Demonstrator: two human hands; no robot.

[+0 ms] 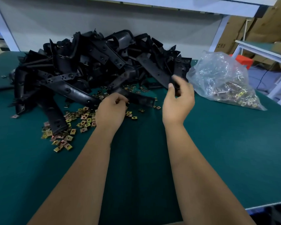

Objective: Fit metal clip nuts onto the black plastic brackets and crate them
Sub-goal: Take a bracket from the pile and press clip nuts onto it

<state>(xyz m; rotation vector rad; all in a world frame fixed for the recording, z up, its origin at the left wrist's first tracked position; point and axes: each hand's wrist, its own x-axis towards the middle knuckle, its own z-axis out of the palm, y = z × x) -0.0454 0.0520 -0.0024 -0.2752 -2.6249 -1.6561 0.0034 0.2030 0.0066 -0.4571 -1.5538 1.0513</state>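
black bracket (154, 71) pinched by the right hand (178, 101) could snag the pile (81, 62), while the left hand's (111, 109) curled grip over clip nuts (83, 117) may fumble one.

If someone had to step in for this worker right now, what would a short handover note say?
Right hand: holds the end of a black bracket lifted from the bracket pile.
Left hand: fingers curled over the loose clip nuts; whether it pinches one is hidden.
More nuts sit in the plastic bag on the green table.
Done: no fitted bracket can be made out.
Left: clip nuts on, then crate; no crate in view.
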